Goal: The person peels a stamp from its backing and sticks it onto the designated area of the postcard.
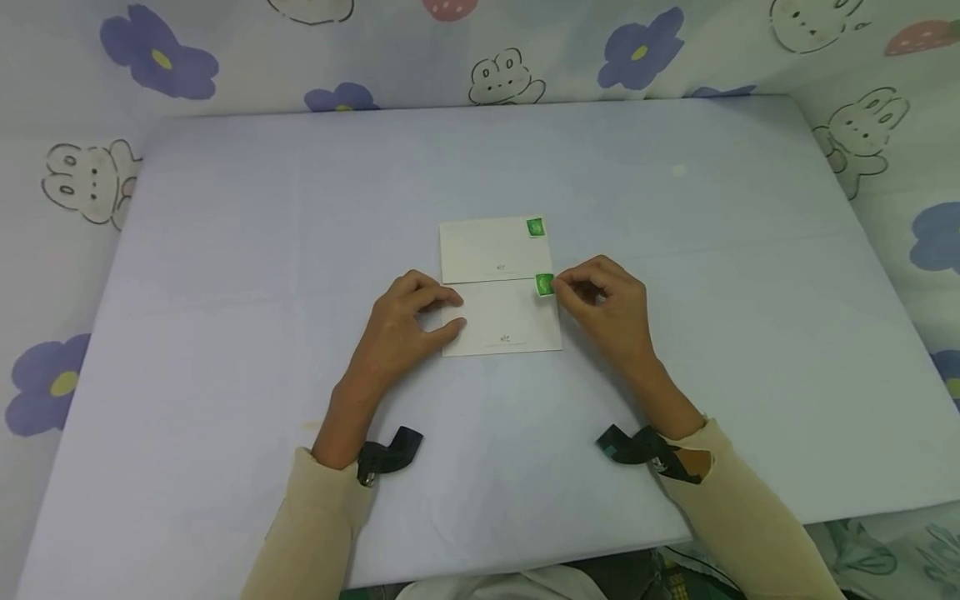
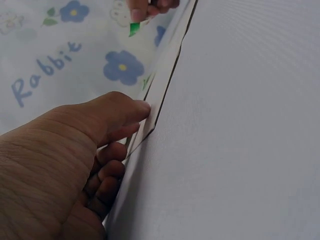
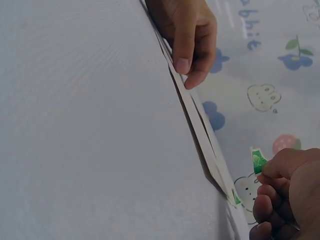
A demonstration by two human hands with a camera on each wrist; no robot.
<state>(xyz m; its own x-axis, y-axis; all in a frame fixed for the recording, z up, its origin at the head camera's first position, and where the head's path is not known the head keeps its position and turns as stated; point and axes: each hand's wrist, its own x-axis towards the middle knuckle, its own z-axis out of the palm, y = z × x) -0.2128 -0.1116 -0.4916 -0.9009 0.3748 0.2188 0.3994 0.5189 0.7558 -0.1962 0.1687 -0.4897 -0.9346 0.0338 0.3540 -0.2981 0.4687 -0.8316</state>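
Observation:
Two white envelopes lie on the table, one behind the other. The far envelope [image 1: 480,250] bears a green stamp [image 1: 536,227] in its top right corner. My left hand [image 1: 405,321] rests its thumb and fingertips on the left end of the near envelope [image 1: 502,315], thumb and forefinger spread apart. Between thumb and forefinger, my right hand [image 1: 611,308] pinches a second green stamp [image 3: 258,162]. In the right wrist view this stamp is held up, apart from the envelope. In the head view it appears over the near envelope's top right corner.
A white cloth covers the table [image 1: 225,375]. Behind it and at the sides hangs a curtain [image 1: 420,50] printed with rabbits and flowers. Black wrist straps [image 1: 390,454] sit at both sleeve cuffs.

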